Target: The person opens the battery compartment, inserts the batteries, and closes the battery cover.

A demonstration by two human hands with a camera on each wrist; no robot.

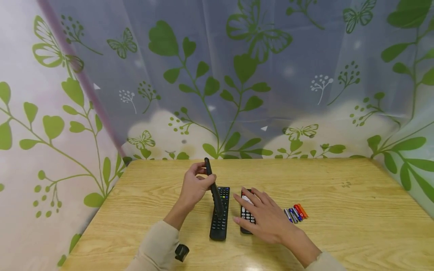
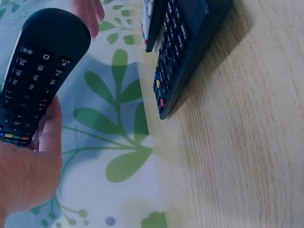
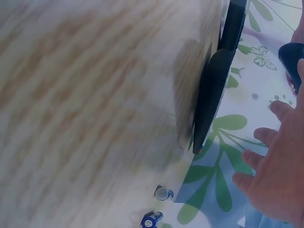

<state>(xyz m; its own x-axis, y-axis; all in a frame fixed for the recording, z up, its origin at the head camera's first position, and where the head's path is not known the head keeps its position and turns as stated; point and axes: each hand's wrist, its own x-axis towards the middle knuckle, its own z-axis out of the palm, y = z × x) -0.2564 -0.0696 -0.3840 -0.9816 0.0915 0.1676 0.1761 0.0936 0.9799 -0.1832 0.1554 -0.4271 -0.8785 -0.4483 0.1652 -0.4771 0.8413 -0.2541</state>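
Leafy curtains (image 1: 291,86) hang behind our wooden table (image 1: 152,195). Over the flat black remote (image 1: 218,227), our left hand (image 1: 194,188) grips a raised remote (image 1: 217,197), its long axis slanting across; right of the flat one, our right hand (image 1: 266,216), fingers spread, is nearer a white-keyed remote (image 1: 249,216), batteries (image 1: 296,213) beyond.

Head cam looks forward-down over the tabletop (image 1: 346,222), wrist cams sit way closer, tilted sideways, all sharing the leafy backdrop (image 1: 298,94).
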